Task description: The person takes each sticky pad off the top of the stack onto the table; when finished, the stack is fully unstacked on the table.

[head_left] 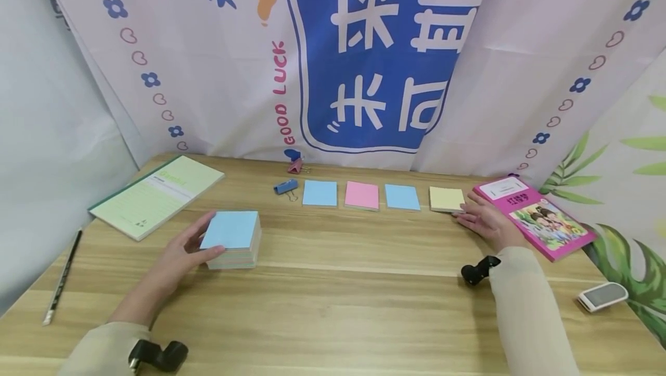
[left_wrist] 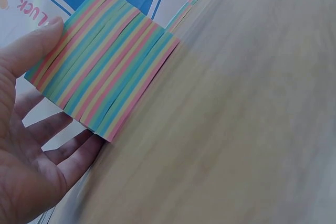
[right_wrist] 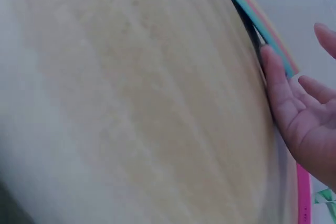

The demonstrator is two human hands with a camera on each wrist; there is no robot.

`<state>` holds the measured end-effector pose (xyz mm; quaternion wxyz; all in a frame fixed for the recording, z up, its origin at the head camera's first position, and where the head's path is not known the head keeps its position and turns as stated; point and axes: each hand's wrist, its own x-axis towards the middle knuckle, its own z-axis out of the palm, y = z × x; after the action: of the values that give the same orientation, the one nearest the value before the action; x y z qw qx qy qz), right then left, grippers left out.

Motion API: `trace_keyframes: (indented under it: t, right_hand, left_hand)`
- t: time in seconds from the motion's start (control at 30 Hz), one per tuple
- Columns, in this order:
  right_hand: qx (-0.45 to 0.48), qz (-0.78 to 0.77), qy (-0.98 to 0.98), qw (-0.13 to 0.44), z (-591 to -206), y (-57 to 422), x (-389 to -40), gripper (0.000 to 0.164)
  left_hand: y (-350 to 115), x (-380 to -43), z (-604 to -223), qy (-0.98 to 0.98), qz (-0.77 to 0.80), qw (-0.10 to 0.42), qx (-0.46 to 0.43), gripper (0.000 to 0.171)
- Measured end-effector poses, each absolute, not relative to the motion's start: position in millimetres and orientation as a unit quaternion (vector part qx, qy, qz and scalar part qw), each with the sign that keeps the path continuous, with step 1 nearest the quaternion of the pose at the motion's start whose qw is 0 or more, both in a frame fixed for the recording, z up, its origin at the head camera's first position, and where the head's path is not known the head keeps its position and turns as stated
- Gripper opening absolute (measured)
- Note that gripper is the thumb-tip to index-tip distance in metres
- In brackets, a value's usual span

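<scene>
My left hand (head_left: 179,257) grips a thick block of sticky notes (head_left: 231,229) at its left side, thumb at the near corner and fingers round behind. Its top is blue; the left wrist view shows striped layers of pink, yellow, blue and green. At the back, a row holds a blue pad (head_left: 319,193), a pink pad (head_left: 362,195), another blue pad (head_left: 402,197) and a yellow pad (head_left: 445,198). My right hand (head_left: 486,222) touches the yellow pad's right edge with loosely extended fingers. In the right wrist view its thumb stands apart from this pad (right_wrist: 266,31).
Blue (head_left: 286,186) and pink (head_left: 296,166) binder clips lie left of the row. A green notebook (head_left: 158,195) and a pencil (head_left: 63,277) are at left. A pink book (head_left: 538,217) lies beside my right hand, with a white-and-grey device (head_left: 602,296) nearer. A printed curtain (head_left: 234,92) hangs behind.
</scene>
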<state>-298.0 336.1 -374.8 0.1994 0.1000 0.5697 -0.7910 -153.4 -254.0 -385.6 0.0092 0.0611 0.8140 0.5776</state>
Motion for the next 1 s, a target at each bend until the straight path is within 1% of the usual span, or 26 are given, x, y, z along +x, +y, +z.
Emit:
trace_keyframes:
  t: [0.2,0.3,0.4,0.5,0.63,0.8,1.0]
  right_hand:
    - [0.062,-0.717,0.664,0.203,-363.9,344.4,-288.8,0.079]
    - [0.027,-0.685,0.701,0.198,-357.3,343.8,-282.2,0.076]
    - [-0.013,-0.676,0.713,0.186,-349.7,330.2,-276.0,0.071]
    - [-0.068,-0.69,0.699,0.175,-344.4,303.1,-271.9,0.066]
    - [-0.133,-0.723,0.653,0.184,-343.1,253.9,-270.4,0.061]
    - [-0.191,-0.728,0.621,0.219,-345.2,187.4,-266.3,0.057]
    - [-0.241,-0.72,0.589,0.277,-350.1,112.3,-255.1,0.06]
  left_hand:
    - [-252.2,-154.9,-386.9,0.816,0.575,0.011,0.062,0.075]
    - [-252.1,-154.3,-386.9,0.815,0.575,0.012,0.06,0.075]
    - [-252.8,-153.6,-386.6,0.814,0.577,0.009,0.061,0.075]
    - [-253.5,-153.7,-386.8,0.812,0.58,0.005,0.065,0.074]
    - [-255.0,-153.3,-387.2,0.813,0.579,0.004,0.068,0.074]
    - [-255.3,-153.6,-386.8,0.814,0.576,0.009,0.066,0.074]
    - [-254.6,-153.8,-386.0,0.811,0.581,0.011,0.066,0.075]
